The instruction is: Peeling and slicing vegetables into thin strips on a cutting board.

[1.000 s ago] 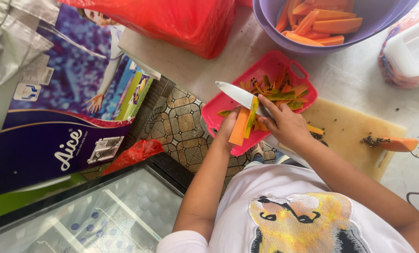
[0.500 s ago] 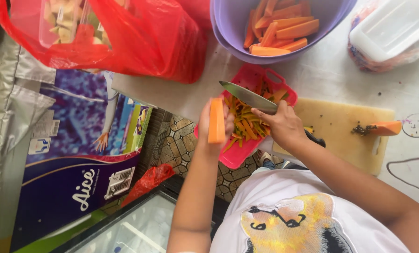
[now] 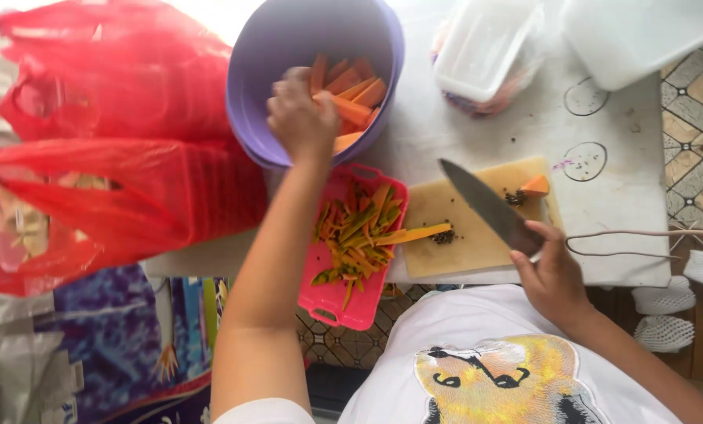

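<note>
White tabletop [image 3: 477, 133] fills upper frame. Left hand [image 3: 300, 118], fingers curled loosely, rests on orange vegetable sticks [image 3: 351, 94] inside the purple bowl [image 3: 289, 47]. Right hand [image 3: 552, 275], lower right, grips a knife [image 3: 489, 206] over the cutting board [image 3: 461, 243].

Red plastic bags [image 3: 124, 157] at left, clear lidded container [image 3: 485, 47] and white foam nets [image 3: 662, 314].

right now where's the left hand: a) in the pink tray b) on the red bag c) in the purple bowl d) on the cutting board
c: the left hand reaches into the purple bowl among the orange sticks, while the right hand holds the knife.
</note>
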